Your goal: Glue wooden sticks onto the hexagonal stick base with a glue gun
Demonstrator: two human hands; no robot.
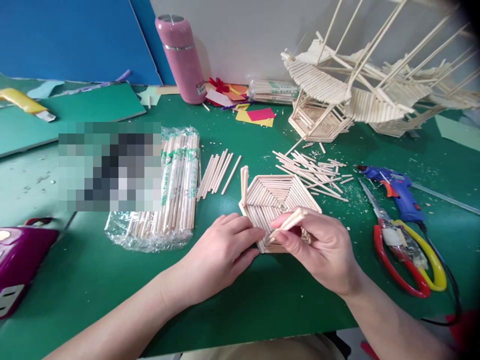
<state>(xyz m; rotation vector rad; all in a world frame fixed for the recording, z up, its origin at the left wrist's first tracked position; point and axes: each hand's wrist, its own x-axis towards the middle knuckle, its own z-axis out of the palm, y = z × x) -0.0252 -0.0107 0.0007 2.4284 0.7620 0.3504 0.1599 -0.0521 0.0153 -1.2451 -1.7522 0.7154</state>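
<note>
A hexagonal base of thin wooden sticks [282,186] lies on the green table in front of me. My left hand [228,247] grips its near left edge between curled fingers and thumb. Between the thumb and fingers of my right hand [318,245] is a short bundle of wooden sticks [293,220], tilted, its lower end at the base's near left corner. A similar upright stick post [244,186] stands at the base's left corner. Part of the base is hidden behind my right hand.
Loose sticks [311,170] and packaged sticks [176,185] lie nearby. Right are scissors [401,255] and a blue glue gun [401,192]. A stick model [360,100] and pink bottle [183,60] stand behind. Left are a purple power strip [26,255] and yellow utility knife [26,102].
</note>
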